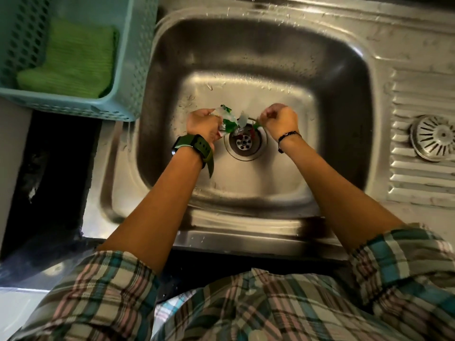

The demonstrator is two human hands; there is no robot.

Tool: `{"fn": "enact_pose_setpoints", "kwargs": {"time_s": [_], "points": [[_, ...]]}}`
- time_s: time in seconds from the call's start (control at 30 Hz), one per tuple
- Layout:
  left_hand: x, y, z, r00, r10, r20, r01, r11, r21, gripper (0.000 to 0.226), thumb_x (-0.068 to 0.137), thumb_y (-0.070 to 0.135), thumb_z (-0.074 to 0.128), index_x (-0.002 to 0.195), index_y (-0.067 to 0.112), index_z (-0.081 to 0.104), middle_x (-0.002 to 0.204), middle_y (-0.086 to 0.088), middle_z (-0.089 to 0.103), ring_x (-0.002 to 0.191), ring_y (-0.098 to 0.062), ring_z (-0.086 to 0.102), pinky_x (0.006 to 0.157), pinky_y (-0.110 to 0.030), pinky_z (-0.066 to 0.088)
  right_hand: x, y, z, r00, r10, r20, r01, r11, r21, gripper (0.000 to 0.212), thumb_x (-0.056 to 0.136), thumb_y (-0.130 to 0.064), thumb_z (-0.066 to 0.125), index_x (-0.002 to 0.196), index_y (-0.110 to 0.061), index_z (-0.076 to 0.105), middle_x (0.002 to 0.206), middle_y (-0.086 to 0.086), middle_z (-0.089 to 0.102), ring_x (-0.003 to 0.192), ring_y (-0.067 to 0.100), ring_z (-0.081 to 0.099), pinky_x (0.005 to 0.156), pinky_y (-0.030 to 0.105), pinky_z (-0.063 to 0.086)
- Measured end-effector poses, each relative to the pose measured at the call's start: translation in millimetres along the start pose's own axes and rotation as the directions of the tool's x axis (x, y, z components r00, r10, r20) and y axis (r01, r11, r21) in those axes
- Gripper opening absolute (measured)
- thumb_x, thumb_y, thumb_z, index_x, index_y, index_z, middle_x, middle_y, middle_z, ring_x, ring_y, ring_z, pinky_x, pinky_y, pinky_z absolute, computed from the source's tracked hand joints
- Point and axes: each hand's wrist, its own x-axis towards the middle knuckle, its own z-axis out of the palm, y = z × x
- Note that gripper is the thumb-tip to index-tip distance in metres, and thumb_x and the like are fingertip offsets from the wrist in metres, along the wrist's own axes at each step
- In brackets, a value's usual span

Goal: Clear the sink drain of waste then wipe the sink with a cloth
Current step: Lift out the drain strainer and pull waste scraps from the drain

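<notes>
Nearest the camera, a plaid shirt is seen, its sleeves rolled above both bare forearms, which are stretched out over the front rim of the steel sink. A green-strapped watch is worn on the left wrist, and a dark cord bracelet is looped round the right wrist.

And down in the basin, the drain is taken as the landmark. Just left of the drain and slightly beyond it, the left hand is curled shut around a bunch of waste: crumpled green and white wrapper scraps, which are held just above the drain's far rim. A few small red and pale bits are left lying at the drain's far edge, touching the grate. Just right of the drain, the right hand is closed in a loose fist, and a thin green scrap is pinched at its fingertips, beside the bunch.

Water droplets are scattered over the basin floor beyond the drain. Well right of the drain, a round metal strainer is set on the ribbed draining surface. Far left of the drain and beyond it, a folded green cloth is kept inside a pale teal perforated basket, which is parked at the sink's left rim.
</notes>
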Motion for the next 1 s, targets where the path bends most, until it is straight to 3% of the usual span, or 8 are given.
{"fn": "enact_pose_setpoints", "kwargs": {"time_s": [0.1, 0.3, 0.47, 0.57, 0.63, 0.73, 0.87, 1.0], "points": [[-7, -1, 12, 0.995, 0.021, 0.102, -0.024, 0.999, 0.025, 0.020, 0.088, -0.007, 0.049, 0.104, -0.003, 0.059, 0.074, -0.007, 0.059, 0.063, -0.018, 0.060, 0.063, -0.028, 0.055, -16, -23, -12, 0.984, -0.176, -0.021, 0.177, 0.959, 0.224, 0.033, 0.079, -0.003, 0.065, 0.064, -0.027, 0.048, 0.074, 0.005, 0.061, 0.081, 0.028, 0.064, 0.073, 0.036, 0.051], [-12, 9, 16, 0.960, 0.036, 0.277, -0.002, 0.993, -0.121, 0.023, 0.090, -0.001, 0.049, 0.112, -0.004, 0.055, 0.085, -0.008, 0.062, 0.075, -0.016, 0.062, 0.066, -0.025, 0.057, -35, -39, -11, 0.924, -0.382, 0.026, 0.381, 0.923, 0.049, 0.007, 0.077, -0.005, 0.067, 0.079, -0.003, 0.061, 0.079, 0.005, 0.055, 0.072, 0.015, 0.048, 0.064, 0.022, 0.039], [-3, 13, 9, 0.975, 0.066, 0.214, -0.073, 0.997, 0.024, 0.025, 0.086, -0.009, 0.049, 0.109, -0.004, 0.058, 0.085, -0.010, 0.062, 0.076, -0.020, 0.063, 0.069, -0.029, 0.057, -26, -39, -22, 0.878, -0.356, 0.321, 0.264, 0.918, 0.295, 0.015, 0.081, 0.000, 0.062, 0.095, -0.002, 0.067, 0.078, -0.003, 0.062, 0.064, -0.003, 0.055, 0.062, 0.011, 0.045], [7, 11, 5, 0.993, 0.042, 0.108, -0.049, 0.996, 0.068, 0.030, 0.084, -0.013, 0.048, 0.110, -0.002, 0.058, 0.099, -0.015, 0.060, 0.090, -0.025, 0.062, 0.077, -0.034, 0.056, -7, -22, -14, 0.982, -0.129, 0.137, 0.059, 0.902, 0.427, 0.015, 0.084, 0.002, 0.057, 0.081, -0.009, 0.066, 0.076, 0.000, 0.063, 0.060, 0.005, 0.054, 0.052, 0.014, 0.046], [11, 8, 3, 0.997, 0.026, 0.076, -0.033, 0.995, 0.098, 0.032, 0.083, -0.013, 0.049, 0.112, -0.003, 0.058, 0.101, -0.015, 0.059, 0.093, -0.026, 0.061, 0.082, -0.036, 0.055, 10, -5, -2, 0.996, -0.033, 0.084, 0.034, 0.999, -0.013, 0.010, 0.086, -0.015, 0.059, 0.084, -0.007, 0.065, 0.087, 0.012, 0.065, 0.074, 0.017, 0.056, 0.064, 0.023, 0.049], [14, 4, -1, 0.999, 0.019, 0.043, -0.025, 0.991, 0.128, 0.032, 0.083, -0.012, 0.050, 0.113, -0.003, 0.058, 0.102, -0.015, 0.060, 0.098, -0.028, 0.062, 0.088, -0.040, 0.053, 20, 19, 14, 0.980, 0.026, 0.199, 0.112, 0.751, -0.650, 0.049, 0.083, -0.050, 0.057, 0.105, -0.006, 0.058, 0.105, 0.017, 0.063, 0.095, 0.033, 0.059, 0.071, 0.033, 0.045], [19, 3, -10, 1.000, 0.004, 0.018, -0.006, 0.993, 0.117, 0.030, 0.083, -0.013, 0.050, 0.109, -0.003, 0.059, 0.101, -0.017, 0.061, 0.097, -0.028, 0.062, 0.089, -0.042, 0.053, 24, 23, 35, 0.972, -0.083, 0.220, 0.225, 0.603, -0.765, 0.071, 0.078, -0.059, 0.058, 0.124, -0.006, 0.044, 0.120, 0.016, 0.055, 0.107, 0.036, 0.055, 0.079, 0.040, 0.048], [26, 0, -18, 0.999, 0.015, -0.032, -0.010, 0.991, 0.132, 0.032, 0.081, -0.011, 0.052, 0.110, -0.001, 0.060, 0.104, -0.016, 0.062, 0.099, -0.028, 0.063, 0.088, -0.039, 0.053, 26, 17, 35, 0.953, -0.161, 0.256, 0.302, 0.528, -0.793, 0.033, 0.092, -0.021, 0.046, 0.119, -0.003, 0.049, 0.119, 0.019, 0.057, 0.106, 0.039, 0.057, 0.080, 0.042, 0.048]]}}
